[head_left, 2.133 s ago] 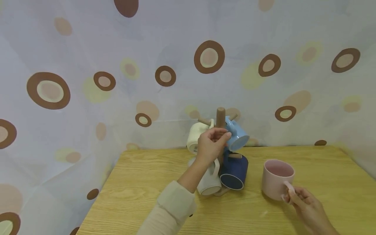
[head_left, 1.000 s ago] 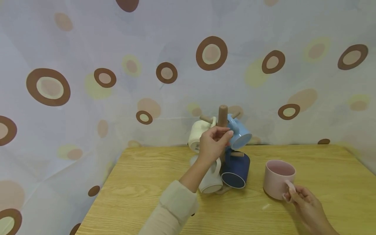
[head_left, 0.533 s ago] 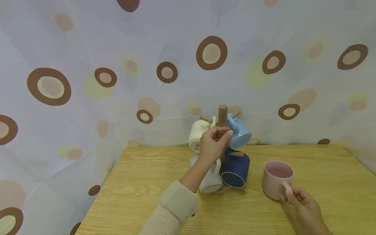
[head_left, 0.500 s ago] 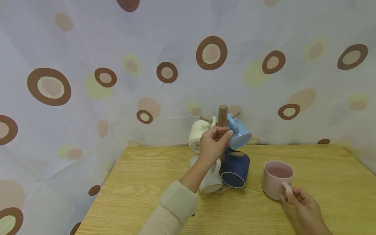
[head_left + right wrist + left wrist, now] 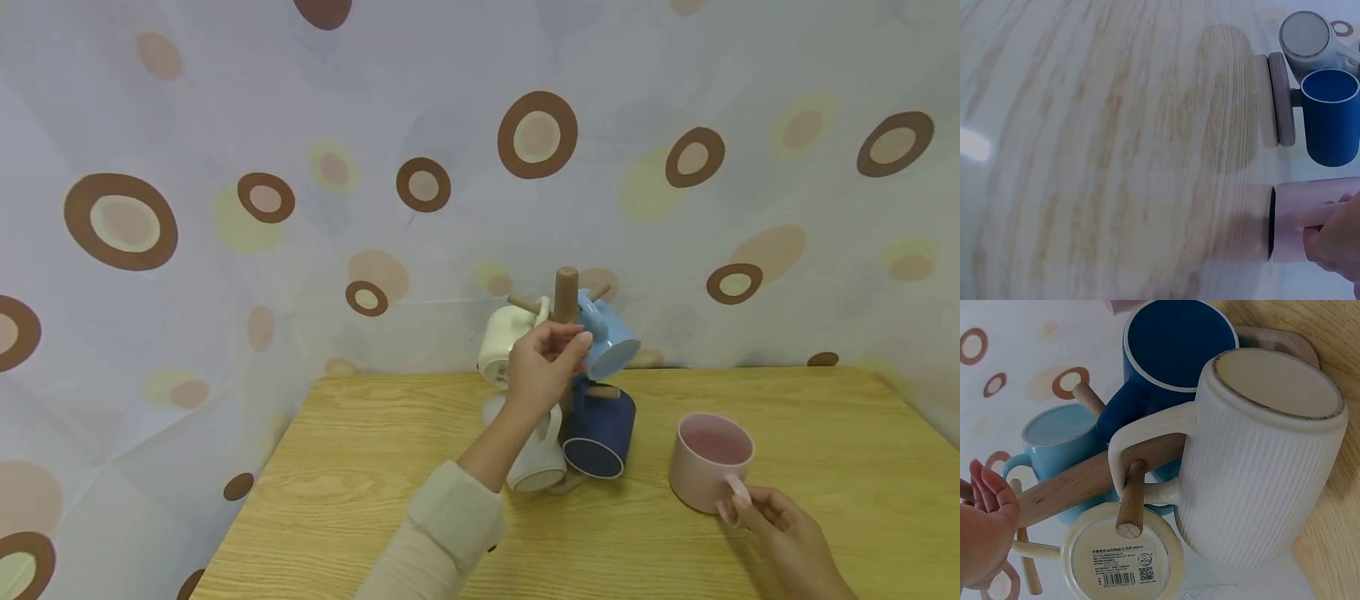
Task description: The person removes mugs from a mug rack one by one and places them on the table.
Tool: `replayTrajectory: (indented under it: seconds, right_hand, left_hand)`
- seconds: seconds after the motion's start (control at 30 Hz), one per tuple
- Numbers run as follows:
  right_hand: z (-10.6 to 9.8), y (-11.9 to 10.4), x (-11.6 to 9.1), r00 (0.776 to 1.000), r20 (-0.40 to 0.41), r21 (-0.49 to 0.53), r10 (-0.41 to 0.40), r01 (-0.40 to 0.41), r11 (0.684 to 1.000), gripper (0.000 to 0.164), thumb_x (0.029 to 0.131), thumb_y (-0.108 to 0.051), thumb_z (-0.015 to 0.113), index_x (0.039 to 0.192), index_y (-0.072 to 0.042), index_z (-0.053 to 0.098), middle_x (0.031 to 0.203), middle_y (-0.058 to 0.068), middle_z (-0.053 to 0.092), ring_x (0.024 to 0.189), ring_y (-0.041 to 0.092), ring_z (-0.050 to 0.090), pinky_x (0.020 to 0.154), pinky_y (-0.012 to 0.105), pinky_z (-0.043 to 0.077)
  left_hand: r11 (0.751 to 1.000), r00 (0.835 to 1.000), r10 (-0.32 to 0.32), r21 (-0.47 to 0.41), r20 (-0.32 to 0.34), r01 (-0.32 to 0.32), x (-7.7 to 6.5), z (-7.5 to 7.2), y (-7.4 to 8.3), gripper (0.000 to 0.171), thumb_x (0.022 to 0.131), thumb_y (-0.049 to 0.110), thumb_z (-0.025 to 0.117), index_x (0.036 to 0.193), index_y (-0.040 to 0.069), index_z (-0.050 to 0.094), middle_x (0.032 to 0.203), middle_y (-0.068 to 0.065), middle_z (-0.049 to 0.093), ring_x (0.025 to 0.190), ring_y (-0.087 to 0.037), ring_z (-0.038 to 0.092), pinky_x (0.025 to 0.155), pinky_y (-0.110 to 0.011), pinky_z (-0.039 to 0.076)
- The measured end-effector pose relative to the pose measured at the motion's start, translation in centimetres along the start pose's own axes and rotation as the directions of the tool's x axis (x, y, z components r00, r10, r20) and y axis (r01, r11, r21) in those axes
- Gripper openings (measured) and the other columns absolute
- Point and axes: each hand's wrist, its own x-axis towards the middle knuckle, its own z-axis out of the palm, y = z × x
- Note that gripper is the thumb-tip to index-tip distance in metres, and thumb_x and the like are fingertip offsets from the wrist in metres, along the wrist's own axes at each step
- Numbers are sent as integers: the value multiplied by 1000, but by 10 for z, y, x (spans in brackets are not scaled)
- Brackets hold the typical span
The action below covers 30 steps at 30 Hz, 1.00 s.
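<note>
A wooden mug tree (image 5: pixel 566 293) stands upright toward the back of the table, and my left hand (image 5: pixel 538 367) holds its post below the top. Mugs hang from its pegs: a cream mug (image 5: pixel 498 343), a light blue mug (image 5: pixel 613 348), a navy mug (image 5: pixel 611 425) and a white ribbed mug (image 5: pixel 1266 456). To the right of the tree, my right hand (image 5: pixel 791 533) pinches the handle of a pink mug (image 5: pixel 693 479). This mug is mouth up, its base close over the tabletop in the right wrist view. My left forearm covers part of the white mug in the head view.
The wooden table (image 5: pixel 360 483) reaches back to a curtain (image 5: pixel 450 100) printed with brown and yellow spots. The tree's wooden base (image 5: pixel 1282 100) shows beneath the hanging mugs. One short peg (image 5: pixel 602 392) sticks out over the navy mug.
The pink mug's mouth has tipped slightly toward me, and my right hand has shifted a little lower with it. My left hand keeps its place on the post.
</note>
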Motion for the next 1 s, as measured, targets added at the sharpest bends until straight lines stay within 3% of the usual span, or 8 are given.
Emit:
replayTrajectory:
  seconds: [0.17,0.33,0.4,0.57,0.67,0.77,0.93,1.0]
  right_hand:
    - [-3,2,0,1000,23,-46,18,-17,999,28,93,-27,48,107,-3,54,86,-24,60,81,-12,53,69,11,46]
    - [-4,4,-1,1000,21,-48,-6,7,999,22,93,-24,49,104,-6,56,85,-27,58,80,-14,51,68,11,46]
    - [-3,4,-1,1000,23,-15,-1,1,1000,18,92,-22,51,102,-9,57,84,-26,59,79,-12,52,68,10,46]
    - [-2,4,-4,1000,14,30,3,-3,1000,10,91,-17,52,97,-14,60,83,-23,61,78,-10,54,68,10,45]
    - [-2,3,-5,1000,17,50,6,-7,999,9,92,-16,52,95,-17,60,83,-23,61,79,-10,54,68,9,45]
    - [-2,3,-6,1000,17,40,9,-10,999,9,91,-15,52,96,-15,60,83,-23,61,78,-10,54,68,10,45]
    - [-4,3,-6,999,41,-39,34,-32,999,16,92,-20,51,102,-9,57,84,-28,58,79,-12,52,69,11,46]
    - [-5,3,-7,993,80,-24,85,-83,996,18,93,-25,49,103,-12,56,85,-29,57,81,-13,50,69,11,45]
  left_hand:
    - [1000,1000,2,-8,1,-2,0,-1,0,20,84,8,61,97,-8,61,84,-29,62,70,-37,62,65,-41,56]
    - [1000,1000,2,-17,7,-1,0,-1,-1,20,85,8,61,97,-8,60,85,-30,62,73,-42,61,66,-45,55]
    - [1000,1000,5,-17,8,-4,1,-1,-1,20,85,8,61,97,-8,60,85,-30,62,69,-36,62,66,-45,55]
    - [1000,1000,0,-20,7,0,2,-1,-2,20,85,8,61,98,-7,60,85,-30,62,57,-7,58,67,-49,54]
    - [1000,1000,-9,-23,6,9,1,-1,-2,20,85,8,60,98,-7,60,85,-30,62,56,-2,55,68,-50,53]
    - [1000,1000,-10,-21,5,10,0,0,-1,20,85,8,60,98,-7,60,84,-30,62,58,-7,58,67,-48,54]
    - [1000,1000,1,-31,14,-1,-2,1,1,20,85,7,60,98,-8,59,85,-30,61,70,-37,62,65,-43,55]
    - [1000,1000,4,-31,14,-4,-2,2,1,20,85,7,60,98,-9,59,85,-31,61,72,-41,61,63,-37,56]
